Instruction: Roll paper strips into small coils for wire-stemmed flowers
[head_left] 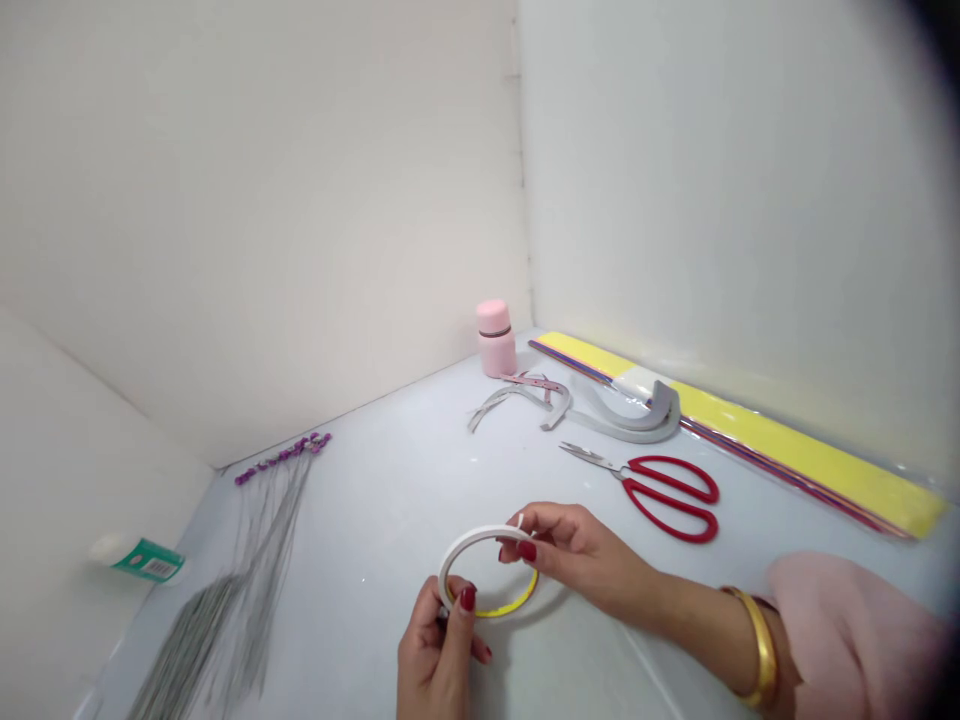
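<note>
The left grip (439,640) and right grip (574,552) pinched the tape roll (469,538), its end (520,520) lifted; purple-tipped wires (289,500) seemed finished, the wire bundle (187,640) untipped.

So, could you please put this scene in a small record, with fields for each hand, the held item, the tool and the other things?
Left hand: grips the ring's near left side
Right hand: pinches the ring's upper right side
Held item: ring, white with some yellow, perhaps tape
Tool: red-handled scissors, lying beyond the right hand
Back corner: pink jar, upright
Right wall: yellow sheets
Left side: thin grey stems
</note>
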